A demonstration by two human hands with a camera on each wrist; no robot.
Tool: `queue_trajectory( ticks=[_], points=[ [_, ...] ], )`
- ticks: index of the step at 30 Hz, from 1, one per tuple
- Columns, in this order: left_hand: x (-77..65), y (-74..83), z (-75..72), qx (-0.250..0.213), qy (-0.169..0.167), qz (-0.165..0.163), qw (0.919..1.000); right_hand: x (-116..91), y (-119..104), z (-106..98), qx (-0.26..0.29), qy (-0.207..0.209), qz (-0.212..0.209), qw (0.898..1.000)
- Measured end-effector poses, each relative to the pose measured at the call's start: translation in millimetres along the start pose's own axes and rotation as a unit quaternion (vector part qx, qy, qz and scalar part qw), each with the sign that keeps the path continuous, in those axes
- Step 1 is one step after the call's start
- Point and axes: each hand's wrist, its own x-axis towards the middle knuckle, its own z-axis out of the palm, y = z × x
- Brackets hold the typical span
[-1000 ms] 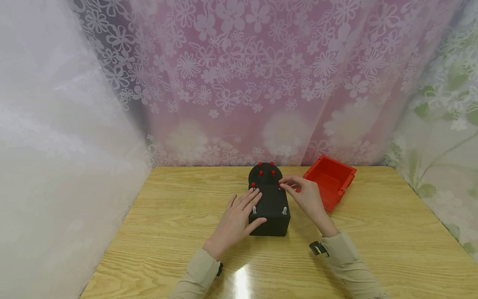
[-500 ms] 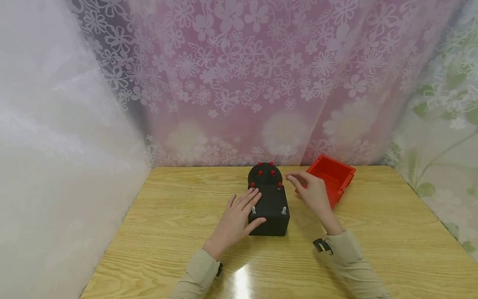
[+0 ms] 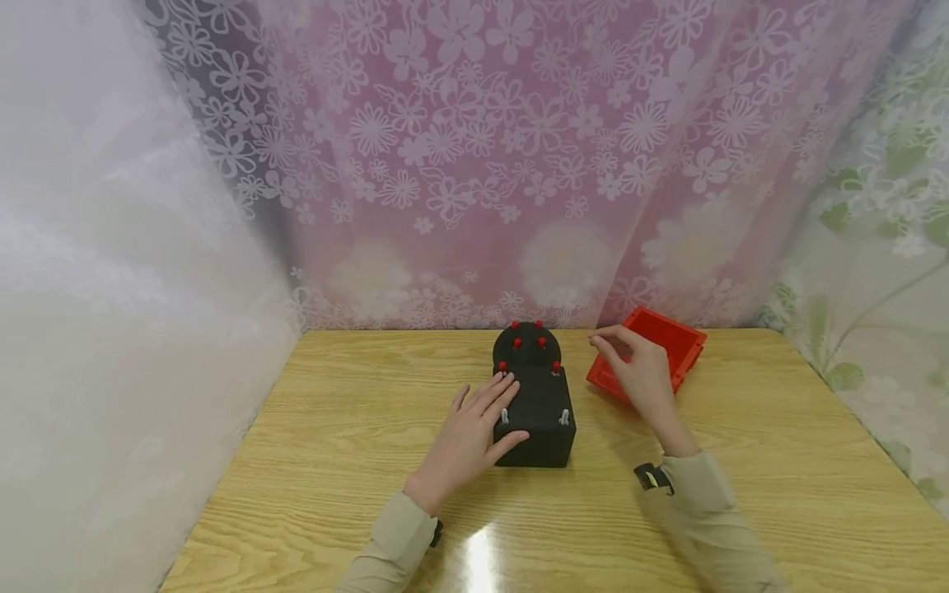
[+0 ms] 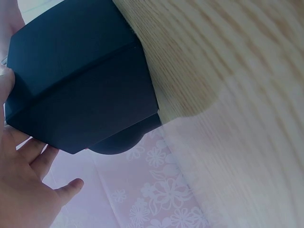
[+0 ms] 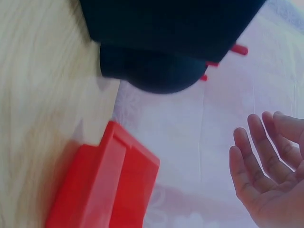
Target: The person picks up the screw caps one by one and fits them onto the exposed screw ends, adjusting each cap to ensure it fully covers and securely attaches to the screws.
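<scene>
A black box [image 3: 537,395] with a rounded black part [image 3: 507,350] behind it stands on the table. Red pegs [image 3: 541,343] stick up along its rear half, and two silver pegs [image 3: 565,417] near its front edge. My left hand [image 3: 467,432] rests on the box's left side, fingers straight on the top and thumb across the front. To the right, my right hand [image 3: 643,371] hovers in front of the red bin [image 3: 685,362], thumb and index tips close together, other fingers loosely bent. Nothing shows between its fingers in the right wrist view.
The red bin, set at an angle, is partly hidden by my right hand. A wooden table [image 3: 356,412] lies under everything. A flowered pink curtain [image 3: 460,181] hangs right behind its far edge, with pale cloth on both sides.
My right hand has left the red peg at the box's right side and moved right, in front of the bin. The peg stays standing. My left hand and the box have not moved.
</scene>
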Motion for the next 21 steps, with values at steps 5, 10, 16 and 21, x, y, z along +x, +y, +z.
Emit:
queue_trajectory(
  ticks=[5,10,16,21],
  points=[
    [0.0,-0.3,0.6,0.002,-0.005,-0.002,1.0000,16.5,10.4,-13.7,-0.055,0.005,-0.017,0.998],
    [-0.3,-0.7,0.8,0.002,-0.003,-0.001,1.0000,38.3,30.6,-28.9,-0.114,-0.026,-0.028,0.993],
    [-0.3,-0.7,0.3,0.000,-0.004,0.000,1.0000,55.8,55.7,-43.0,-0.169,-0.104,0.000,0.980],
    [-0.2,-0.1,-0.4,-0.002,-0.004,-0.001,1.0000,62.5,71.2,-44.7,-0.253,-0.157,-0.026,0.954]
  ],
)
